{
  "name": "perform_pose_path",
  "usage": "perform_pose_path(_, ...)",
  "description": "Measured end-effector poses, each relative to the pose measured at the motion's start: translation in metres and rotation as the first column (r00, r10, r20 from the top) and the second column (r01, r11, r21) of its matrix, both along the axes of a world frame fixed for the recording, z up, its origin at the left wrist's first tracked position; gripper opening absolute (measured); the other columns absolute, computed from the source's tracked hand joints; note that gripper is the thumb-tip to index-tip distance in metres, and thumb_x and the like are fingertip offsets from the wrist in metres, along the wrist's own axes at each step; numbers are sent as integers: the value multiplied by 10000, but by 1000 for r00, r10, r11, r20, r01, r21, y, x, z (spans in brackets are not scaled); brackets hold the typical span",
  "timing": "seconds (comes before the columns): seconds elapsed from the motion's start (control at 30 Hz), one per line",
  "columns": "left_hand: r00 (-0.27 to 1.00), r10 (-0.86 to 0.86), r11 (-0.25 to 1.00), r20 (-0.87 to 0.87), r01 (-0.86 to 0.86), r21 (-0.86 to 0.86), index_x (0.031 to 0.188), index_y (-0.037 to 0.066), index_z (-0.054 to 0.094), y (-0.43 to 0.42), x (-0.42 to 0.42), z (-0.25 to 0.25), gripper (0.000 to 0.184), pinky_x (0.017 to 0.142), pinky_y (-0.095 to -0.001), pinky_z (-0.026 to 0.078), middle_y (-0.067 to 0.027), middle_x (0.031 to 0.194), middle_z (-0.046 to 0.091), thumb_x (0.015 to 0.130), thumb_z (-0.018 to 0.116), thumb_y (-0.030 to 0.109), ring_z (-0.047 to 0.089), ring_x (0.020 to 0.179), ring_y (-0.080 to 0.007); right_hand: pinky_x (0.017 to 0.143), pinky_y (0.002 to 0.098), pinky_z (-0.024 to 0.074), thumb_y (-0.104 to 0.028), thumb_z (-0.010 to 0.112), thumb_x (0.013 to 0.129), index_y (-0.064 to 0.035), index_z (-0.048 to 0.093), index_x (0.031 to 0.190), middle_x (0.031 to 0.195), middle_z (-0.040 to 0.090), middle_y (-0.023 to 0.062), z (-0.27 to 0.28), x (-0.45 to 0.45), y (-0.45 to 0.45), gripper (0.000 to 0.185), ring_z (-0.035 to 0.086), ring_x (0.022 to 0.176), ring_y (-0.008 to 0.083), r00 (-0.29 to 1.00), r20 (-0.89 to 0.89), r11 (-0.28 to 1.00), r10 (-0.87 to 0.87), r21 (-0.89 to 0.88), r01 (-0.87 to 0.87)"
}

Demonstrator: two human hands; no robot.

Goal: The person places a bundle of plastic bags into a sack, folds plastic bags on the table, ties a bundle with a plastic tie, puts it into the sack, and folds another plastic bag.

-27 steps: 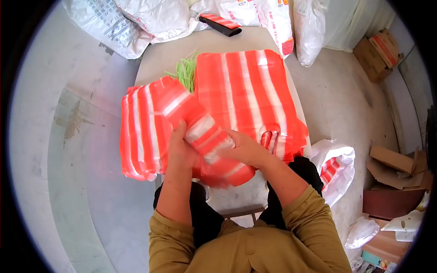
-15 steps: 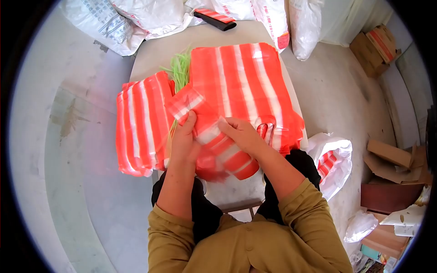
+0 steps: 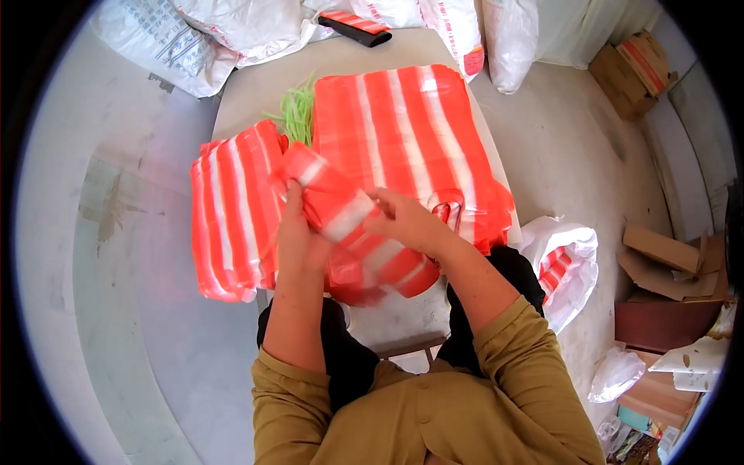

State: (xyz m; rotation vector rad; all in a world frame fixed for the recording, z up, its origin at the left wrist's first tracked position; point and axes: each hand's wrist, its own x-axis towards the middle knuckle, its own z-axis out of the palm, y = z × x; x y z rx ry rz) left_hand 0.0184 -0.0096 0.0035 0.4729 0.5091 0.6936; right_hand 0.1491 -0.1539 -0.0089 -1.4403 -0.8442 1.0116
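Beyond your knees is the beige table (image 3: 260, 81), the broadest thing in front of you, with white sacks (image 3: 240, 27) crowded along its far edge. On it, right of center, lies the large stack (image 3: 403, 132) of red-and-white striped plastic, its stripes running roughly away from you and its near right corner bunched into a curled fold. To its left is the smaller stack (image 3: 236, 213), striped the same way and reaching over the table's left edge. On the floor to your right, an open white bag (image 3: 577, 283) shows more striped plastic inside, and farther right sit opened cardboard flaps (image 3: 663, 263). Between you and the two stacks is the folded striped strip (image 3: 341, 219), slanting from upper left to lower right, its near end blurred. Your left hand (image 3: 301, 236) is clamped on the strip's left side, thumb up along it. Your right hand (image 3: 411, 226) is at the strip's right side with fingers bent and partly spread over it; you cannot tell from this view whether they pinch it. Smaller still, the black-and-striped roll (image 3: 355, 29) lies near the table's far edge, and the thin green strands (image 3: 296, 112) lie in a loose tuft just beside the large stack's far left side.
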Motion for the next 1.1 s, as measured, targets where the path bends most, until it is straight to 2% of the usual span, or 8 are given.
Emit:
perform_pose_path(0.07, 1000, 27, 1000, -15, -28, -15, 1463, 52, 466, 8, -3, 3, 501, 1117, -478, 467, -132, 1452, 555, 1096, 500, 392, 554, 1313, -297, 1030, 331, 477, -289, 753, 924, 8, 536, 1441, 1285, 679, 142, -5, 8, -9, 634, 621, 1191, 188, 962, 152, 971, 229, -103, -215)
perform_pose_path(0.27, 993, 44, 997, -109, -37, 67, 1473, 24, 454, 15, -8, 8, 540, 1131, -478, 451, -138, 1484, 534, 1099, 481, 413, 531, 1346, -300, 1062, 344, 455, -252, 782, 884, 1, 516, 1471, 1328, 663, 128, -13, 3, -23, 692, 613, 1209, 213, 940, -235, 965, 246, -35, -261)
perform_pose_path(0.5, 958, -281, 904, -53, 283, 321, 1533, 20, 409, 20, -10, 5, 603, 1178, -493, 387, -141, 1563, 473, 1082, 522, 404, 470, 1424, -301, 1077, 339, 444, -229, 750, 905, -11, 457, 1523, 1361, 642, 114, -3, 19, -61, 718, 577, 1259, 192, 991, -82, 991, 108, -71, -114)
perform_pose_path(0.63, 841, -190, 517, -506, 524, 677, 1560, 22, 396, 15, -8, -9, 671, 1217, -491, 320, -171, 1587, 447, 1032, 598, 383, 417, 1474, -339, 1073, 329, 464, -129, 745, 913, -20, 432, 1543, 1372, 635, 68, 24, 41, -115, 711, 599, 1235, 157, 959, -281, 998, -37, 34, 48)
perform_pose_path(0.73, 656, 298, -105, -694, 745, 659, 1568, 43, 400, 9, 1, -18, 713, 1242, -490, 265, -206, 1611, 401, 976, 653, 348, 340, 1516, -378, 1080, 342, 454, -192, 752, 923, -13, 419, 1546, 1394, 611, 99, 10, 65, -181, 729, 585, 1245, 191, 933, -252, 959, -258, 51, 279)
perform_pose_path(0.77, 624, 382, -173, -681, 773, 611, 1571, 54, 398, 5, 3, -24, 726, 1245, -492, 257, -212, 1623, 376, 962, 664, 346, 315, 1525, -386, 1083, 344, 453, -189, 756, 921, -14, 412, 1551, 1394, 610, 100, 6, 72, -204, 738, 584, 1246, 194, 904, -267, 931, -334, 58, 361)
perform_pose_path(0.83, 564, 544, -289, -622, 821, 492, 1577, 76, 396, -4, 6, -38, 755, 1250, -496, 241, -223, 1646, 326, 933, 687, 343, 264, 1542, -401, 1076, 360, 467, -181, 762, 916, -20, 396, 1559, 1387, 612, 107, -1, 83, -256, 757, 585, 1249, 207, 813, -280, 839, -510, 46, 542)
perform_pose_path(1.1, 508, 526, -260, -682, 859, 440, 1586, 130, 391, -3, 15, -62, 737, 1258, -485, 229, -173, 1691, 251, 933, 680, 314, 202, 1571, -367, 989, 434, 578, -116, 709, 956, -20, 485, 1414, 1303, 653, 127, -85, 76, -460, 519, 671, 1148, 267, 298, -250, 328, -921, -85, 941)
